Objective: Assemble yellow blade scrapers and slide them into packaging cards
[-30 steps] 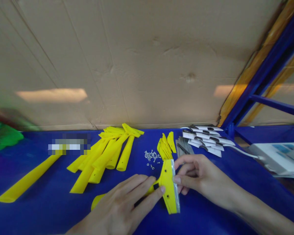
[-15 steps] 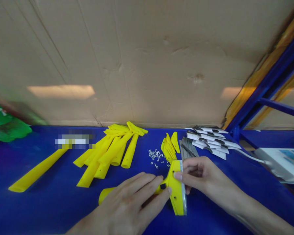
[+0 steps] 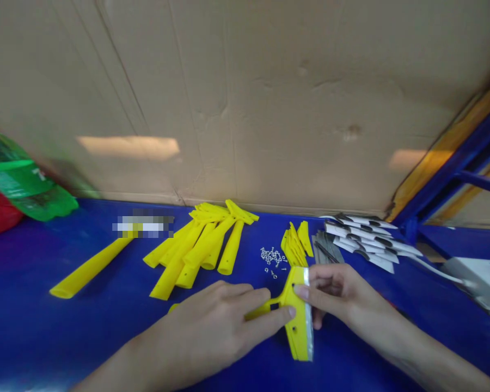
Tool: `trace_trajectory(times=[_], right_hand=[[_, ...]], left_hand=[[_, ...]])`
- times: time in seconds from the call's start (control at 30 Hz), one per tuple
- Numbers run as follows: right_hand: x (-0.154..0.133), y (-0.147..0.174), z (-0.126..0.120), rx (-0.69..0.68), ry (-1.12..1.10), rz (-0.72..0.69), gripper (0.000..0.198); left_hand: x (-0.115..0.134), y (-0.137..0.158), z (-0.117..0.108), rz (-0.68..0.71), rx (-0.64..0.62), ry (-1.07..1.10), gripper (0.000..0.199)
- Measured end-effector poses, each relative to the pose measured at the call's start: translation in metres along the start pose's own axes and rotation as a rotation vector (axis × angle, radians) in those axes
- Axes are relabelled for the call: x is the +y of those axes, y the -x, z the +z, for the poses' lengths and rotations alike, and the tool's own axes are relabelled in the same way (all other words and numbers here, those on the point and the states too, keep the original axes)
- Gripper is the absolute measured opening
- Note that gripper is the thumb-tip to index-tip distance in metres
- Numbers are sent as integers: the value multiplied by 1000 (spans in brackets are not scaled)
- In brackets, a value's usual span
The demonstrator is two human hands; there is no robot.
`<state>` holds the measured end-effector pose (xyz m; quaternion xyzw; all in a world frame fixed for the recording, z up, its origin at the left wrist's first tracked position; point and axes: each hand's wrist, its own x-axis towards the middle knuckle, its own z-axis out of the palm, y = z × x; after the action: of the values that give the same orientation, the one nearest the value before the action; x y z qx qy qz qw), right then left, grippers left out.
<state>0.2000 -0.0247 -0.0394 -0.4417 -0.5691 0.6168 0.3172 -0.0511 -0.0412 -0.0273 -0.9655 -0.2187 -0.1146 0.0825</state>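
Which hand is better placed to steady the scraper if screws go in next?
Probably the left hand: it lies over the handle, one finger on the head. The right hand crowds the upper hole.

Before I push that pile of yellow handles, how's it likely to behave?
The yellow handles will probably shift separately, since they lie loosely across one another. Their rounded shafts might roll a little, though the wide heads should limit that.

Scraper (image 3: 300, 322) obstructs the plates (image 3: 294, 245); narrow passage runs between screws (image 3: 273, 256) and handles (image 3: 231, 247).
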Motion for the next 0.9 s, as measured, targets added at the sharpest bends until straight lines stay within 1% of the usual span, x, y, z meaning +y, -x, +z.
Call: trace_trajectory(times=[0.03,0.1,0.13,0.2,0.27,0.33,0.4,0.5,0.6,0.77,0.83,0.9], right_hand=[[0,-2,0,7,31,-10,41],[-2,-7,-3,83,172,-86,40],[-2,-9,-5,140,291,-152,36],[-2,-15,-10,231,596,-304,27],[0,-20,-14,238,874,-431,20],[3,-24,-16,203,1021,-500,21],[4,-26,-16,176,1079,-524,22],[1,-23,-15,129,1103,-531,22],[-7,-16,-16,42,1093,-513,23],[-12,-9,-17,-100,1085,-433,21],[-11,-11,-16,-137,1107,-434,24],[-8,-17,-15,-138,1131,-470,26]], left_hand=[[-3,2,-3,-13,23,-1,39],[-11,6,-8,-89,93,13,36],[-15,7,-10,-138,133,38,35],[-22,9,-12,-207,183,92,33],[-26,11,-14,-250,160,148,31],[-28,12,-15,-274,89,196,31],[-28,14,-15,-284,21,222,33],[-30,16,-14,-296,-20,226,36],[-32,16,-11,-306,-29,213,37],[-33,15,-5,-305,-16,185,35],[-33,15,-3,-302,-14,178,35],[-34,15,-3,-299,-13,174,34]])
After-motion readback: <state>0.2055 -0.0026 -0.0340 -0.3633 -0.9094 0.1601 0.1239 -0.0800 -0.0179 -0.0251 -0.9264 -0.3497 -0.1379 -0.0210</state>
